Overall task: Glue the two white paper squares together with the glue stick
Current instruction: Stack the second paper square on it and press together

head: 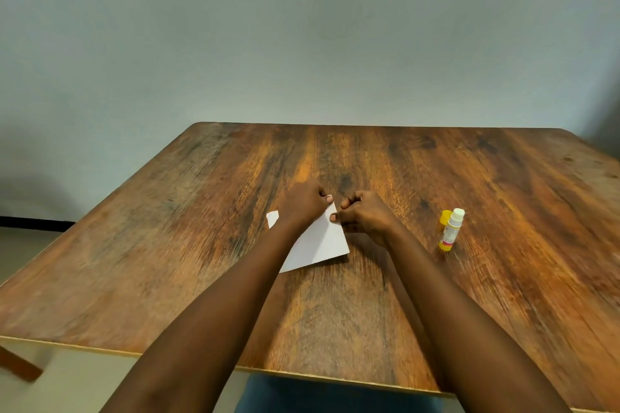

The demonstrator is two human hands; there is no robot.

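So, head view only. Wooden bench (335, 295) fills the lower half, plain grey-blue wall (302, 27) behind it.

White paper (322, 243) lies flat near bench centre, turned so one corner points to abt 5 o'clock. A small white corner (272, 219) shows at 9 o'clock of the left wrist; can't tell if that's a 2nd sheet or the same one, the arm hides the join. No gap or offset btwn sheets visible elsewhere, so it reads as one stack at most.

Left hand (302, 203) sits on the paper's far corner, at 12 o'clock of the sheet, fingers curled under, thumb tip (328, 198) pressed at the paper edge. Grip closed and narrow, pinching or pressing the paper's top corner; can't tell which.

Right hand (364, 216) is just beside the left, at 2 o'clock of the sheet, also curled, thumb (335, 218) touching the paper's right edge. Grip narrow, on the paper edge.

Glue stick (451, 230) lies on the bench at 3 o'clock of the hands, well apart from the paper, uncapped, white tip pointing to 12 o'clock, yellow base nearest the camera. Yellow cap (445, 218) sits touching or just beside its left side.

Both forearms bare, reaching in from 6 o'clock. Blue fabric (335, 396) shows under the near bench edge.
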